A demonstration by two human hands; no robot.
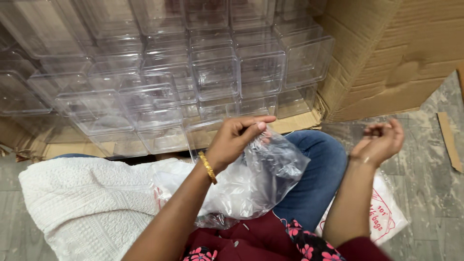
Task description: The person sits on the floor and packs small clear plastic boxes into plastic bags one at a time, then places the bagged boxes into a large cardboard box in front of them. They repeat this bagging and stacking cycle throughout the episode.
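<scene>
Clear plastic bag (261,179): crumpled, lying on the person's lap at centre, over the blue-jeaned knee (319,169). Contents not discernible through the film.

Left hand (237,137): fingers curled closed onto the bag's upper edge, thumb pressed against the forefinger, pinching the film. Gold bangle (208,167) at the wrist.

Right hand (379,140): raised to the right of the bag, well apart from it, palm up, fingers loosely bent inward. Whether it holds anything small cannot be told; nothing visible in it.

Under the right forearm, on the floor: a flat white plastic packet with red print (384,212), partly hidden by the arm.

Left of the bag: white textured cloth (87,203) spread over the near-left, touching the bag's left side.

Far side: stack of clear plastic boxes (193,72), square, open, nested in rows and leaning toward the lap; all appear empty. The nearest boxes sit just beyond the left hand. They rest within a brown cardboard carton (386,53), its wall standing at far right.

Grey stone floor (430,169) at right, with a strip of cardboard (449,140) lying on it.
</scene>
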